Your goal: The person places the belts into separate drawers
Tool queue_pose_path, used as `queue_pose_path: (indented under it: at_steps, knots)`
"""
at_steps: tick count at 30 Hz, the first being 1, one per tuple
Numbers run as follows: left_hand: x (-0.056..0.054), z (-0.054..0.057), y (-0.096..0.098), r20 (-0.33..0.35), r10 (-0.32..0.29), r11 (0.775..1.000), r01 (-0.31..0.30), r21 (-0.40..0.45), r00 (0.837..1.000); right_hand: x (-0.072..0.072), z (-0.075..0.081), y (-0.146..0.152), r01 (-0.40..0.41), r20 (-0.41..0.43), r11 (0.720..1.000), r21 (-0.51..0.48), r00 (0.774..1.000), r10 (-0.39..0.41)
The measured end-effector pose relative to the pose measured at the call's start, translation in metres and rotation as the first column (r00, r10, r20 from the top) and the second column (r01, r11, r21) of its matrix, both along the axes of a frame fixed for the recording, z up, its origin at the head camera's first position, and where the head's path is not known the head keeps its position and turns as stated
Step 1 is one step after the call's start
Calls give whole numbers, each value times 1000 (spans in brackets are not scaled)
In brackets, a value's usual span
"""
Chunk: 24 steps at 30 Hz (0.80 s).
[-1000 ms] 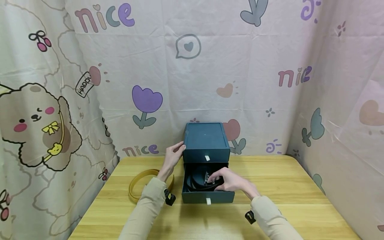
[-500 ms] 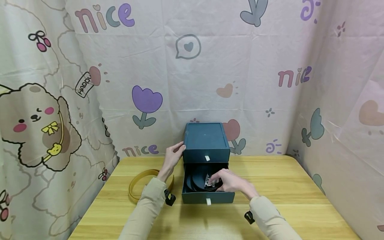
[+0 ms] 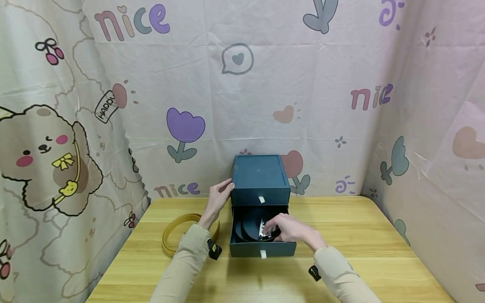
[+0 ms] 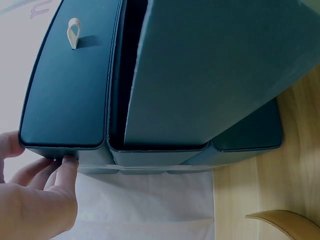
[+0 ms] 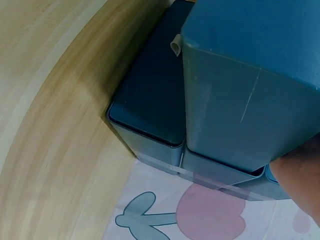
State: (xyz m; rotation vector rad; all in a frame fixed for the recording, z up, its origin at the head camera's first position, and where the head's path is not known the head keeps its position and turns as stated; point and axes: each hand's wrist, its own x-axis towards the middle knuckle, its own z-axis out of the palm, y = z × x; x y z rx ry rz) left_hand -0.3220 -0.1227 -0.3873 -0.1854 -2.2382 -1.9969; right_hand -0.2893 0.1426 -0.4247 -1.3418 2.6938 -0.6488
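A dark teal drawer box (image 3: 260,171) stands near the back of the table, its middle drawer (image 3: 246,251) pulled out. Inside that drawer lies a coiled black belt (image 3: 251,229) with a silver buckle (image 3: 262,230). My right hand (image 3: 289,228) reaches over the drawer's right side and grips the coil by the buckle, hiding part of it. In the right wrist view only a bit of this hand shows, at the drawer's edge. At the box's upper left front corner, my left hand (image 4: 42,195) presses fingertips against the side.
On the wooden table (image 3: 352,227), left of the box, a coiled yellow-brown belt (image 3: 166,235) stands on edge, partly behind my left forearm. Another drawer (image 4: 250,127) below the pulled-out one is shut. White pull tabs (image 3: 263,254) stick out from the fronts. Printed cloth (image 3: 246,105) hangs behind.
The black belt's coil has settled lower in the drawer and its buckle has turned slightly. My right hand has shifted a little with it. My left hand stays in place.
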Motion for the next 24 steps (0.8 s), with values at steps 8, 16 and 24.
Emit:
queue_pose_path:
  at_steps: [8, 16, 24]
  knots:
    - [-1, -2, 0, -5, 6, 1000, -6, -4, 1000, 1, 2, 0, 4, -14, 1000, 19, 1000, -3]
    - [5, 5, 1, 7, -7, 1000, 7, -11, 1000, 4, 3, 4, -15, -27, 1000, 7, 1000, 15]
    - [21, 24, 1, 15, -28, 1000, 28, -12, 999, 4, 1, 8, -28, -9, 998, -57, 1000, 27]
